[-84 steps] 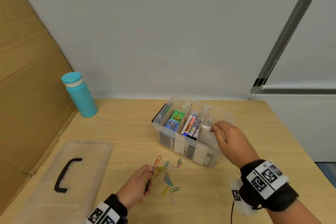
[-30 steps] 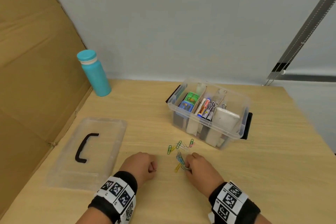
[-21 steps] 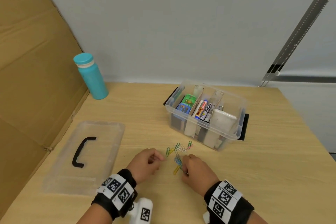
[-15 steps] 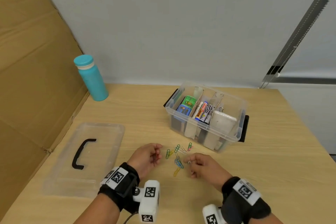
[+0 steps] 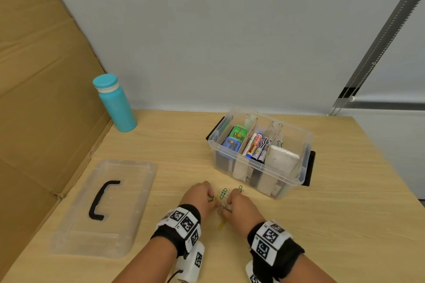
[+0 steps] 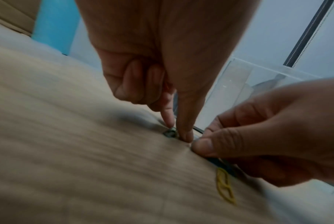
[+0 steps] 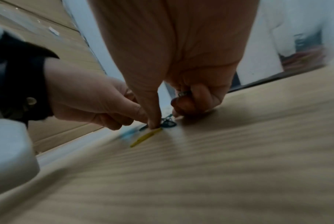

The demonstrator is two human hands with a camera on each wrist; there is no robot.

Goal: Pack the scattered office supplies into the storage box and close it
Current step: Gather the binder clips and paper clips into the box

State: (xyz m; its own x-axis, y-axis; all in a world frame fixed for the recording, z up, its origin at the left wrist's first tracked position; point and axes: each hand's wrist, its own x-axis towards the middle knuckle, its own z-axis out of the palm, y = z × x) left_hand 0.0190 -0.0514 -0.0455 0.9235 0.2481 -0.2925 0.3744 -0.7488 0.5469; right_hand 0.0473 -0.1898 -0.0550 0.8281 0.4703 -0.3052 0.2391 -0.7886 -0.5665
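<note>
Green, yellow & blue paper clips [image 5: 223,193] lie scattered on table nr clear storage box [image 5: 261,181]. I see left hand [image 5: 199,200] and right hand [image 5: 239,208] knuckles-up, each pinching clips.

Pale grey wall [image 5: 230,30], light wooden table [image 5: 345,213] — cardboard panel [image 5: 34,76] at left

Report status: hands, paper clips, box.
Both hands pinching paper clips on table. Storage box open, lid aside. Nothing blocking.
</note>
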